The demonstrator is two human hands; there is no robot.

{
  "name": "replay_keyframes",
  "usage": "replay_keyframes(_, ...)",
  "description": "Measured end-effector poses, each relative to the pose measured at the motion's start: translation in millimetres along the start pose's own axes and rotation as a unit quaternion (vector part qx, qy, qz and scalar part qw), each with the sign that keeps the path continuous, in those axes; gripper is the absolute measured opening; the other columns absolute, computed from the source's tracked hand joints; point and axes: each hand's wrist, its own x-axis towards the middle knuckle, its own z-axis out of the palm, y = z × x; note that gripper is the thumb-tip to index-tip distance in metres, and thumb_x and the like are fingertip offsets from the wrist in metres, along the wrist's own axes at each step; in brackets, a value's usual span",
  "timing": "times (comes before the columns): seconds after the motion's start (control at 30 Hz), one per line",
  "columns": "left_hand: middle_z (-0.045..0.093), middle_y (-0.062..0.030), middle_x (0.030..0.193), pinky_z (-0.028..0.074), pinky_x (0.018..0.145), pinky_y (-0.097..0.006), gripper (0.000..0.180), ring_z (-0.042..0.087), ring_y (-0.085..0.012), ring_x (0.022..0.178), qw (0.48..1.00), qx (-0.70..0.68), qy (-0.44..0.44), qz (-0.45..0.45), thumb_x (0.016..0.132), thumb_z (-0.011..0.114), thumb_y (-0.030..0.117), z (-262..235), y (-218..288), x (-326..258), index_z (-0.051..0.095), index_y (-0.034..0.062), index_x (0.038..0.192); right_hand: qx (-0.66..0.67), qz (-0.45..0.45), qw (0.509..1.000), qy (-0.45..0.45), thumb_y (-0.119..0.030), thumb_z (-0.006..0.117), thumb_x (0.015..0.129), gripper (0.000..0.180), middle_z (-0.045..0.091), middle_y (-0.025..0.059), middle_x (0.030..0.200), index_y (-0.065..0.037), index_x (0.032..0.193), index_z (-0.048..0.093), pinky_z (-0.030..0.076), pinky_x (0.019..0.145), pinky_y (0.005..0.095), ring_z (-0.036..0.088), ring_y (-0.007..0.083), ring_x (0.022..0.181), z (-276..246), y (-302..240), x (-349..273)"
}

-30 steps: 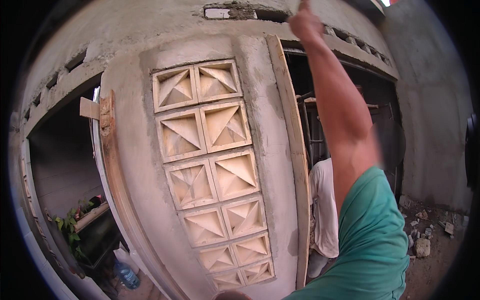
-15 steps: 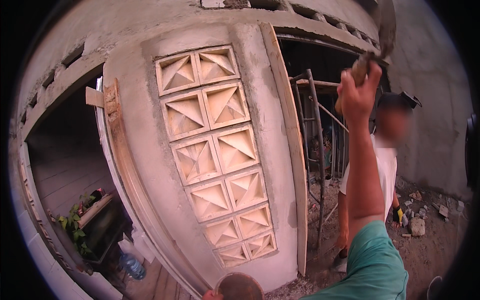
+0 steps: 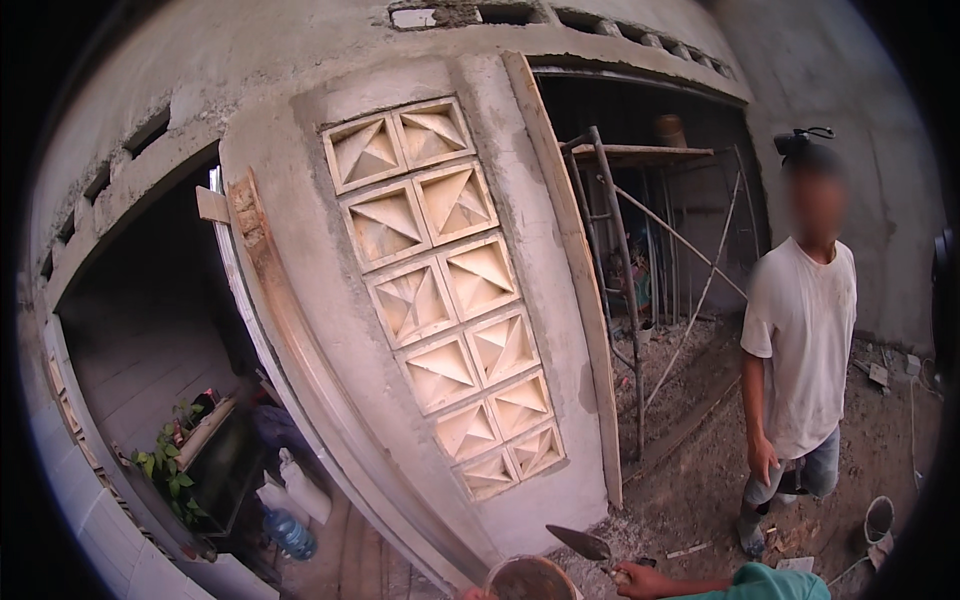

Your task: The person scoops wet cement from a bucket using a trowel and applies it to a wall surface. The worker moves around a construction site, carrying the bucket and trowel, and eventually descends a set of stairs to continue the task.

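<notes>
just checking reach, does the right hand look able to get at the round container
Probably yes: the right hand, holding a trowel, appears close beside the round container, with nothing visible between them.

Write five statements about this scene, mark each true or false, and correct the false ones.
1. The person's right hand holds a trowel. True.
2. The round bucket is to the right of the right hand. False: the bucket is to its left, at the picture's lower edge.
3. The decorative block panel has two columns of blocks. True.
4. The co-worker stands left of the block panel. False: the co-worker stands to its right.
5. A blue bottle is at the picture's lower left. True.
</notes>
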Motion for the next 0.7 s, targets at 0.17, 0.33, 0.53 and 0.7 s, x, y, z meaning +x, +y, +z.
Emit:
replay_keyframes(0.17,0.066,-0.0222,0.084,0.048,0.074,-0.051,0.021,0.063,-0.0415,0.081,0.987,0.148,0.004,0.063,0.085,0.055,0.018,34.8,-54.5,-2.4,0.065,0.0005,0.085,-0.022,0.039,0.998,-0.033,-0.024,0.069,0.08,0.046,0.065,0.0136,0.09,-0.008,0.121,0.055,0.053,0.076,0.0394,0.065,0.0258,0.084,18.3,35.0,-8.8)
replay_keyframes(0.33,0.065,-0.02,0.084,0.048,0.072,-0.05,0.02,0.062,-0.0408,0.08,0.988,0.124,-0.009,0.087,0.085,0.054,0.018,76.1,-111.5,3.8,0.065,0.0014,0.085,-0.028,0.073,0.997,-0.014,-0.024,0.069,0.079,0.044,0.066,0.014,0.09,-0.008,0.117,0.057,0.053,0.076,0.0405,0.065,0.0272,0.084,27.7,79.8,-19.7)
replay_keyframes(0.53,0.062,-0.0164,0.081,0.046,0.069,-0.047,0.013,0.059,-0.0359,0.077,0.993,0.083,-0.026,0.086,0.082,0.056,0.014,85.2,-92.2,5.8,0.061,0.0027,0.081,-0.043,0.208,0.977,0.014,-0.024,0.069,0.078,0.04,0.067,0.0145,0.09,-0.007,0.113,0.06,0.053,0.076,0.0417,0.066,0.0289,0.084,47.3,196.3,-83.0)
replay_keyframes(0.7,0.058,-0.0134,0.078,0.045,0.066,-0.044,0.007,0.056,-0.0318,0.074,0.993,0.032,-0.049,0.099,0.079,0.057,0.011,89.1,-45.8,-2.9,0.057,0.0038,0.078,-0.074,0.307,0.949,0.006,-0.025,0.069,0.077,0.038,0.067,0.0149,0.09,-0.007,0.11,0.062,0.054,0.075,0.0428,0.067,0.0302,0.084,78.3,299.6,-162.8)
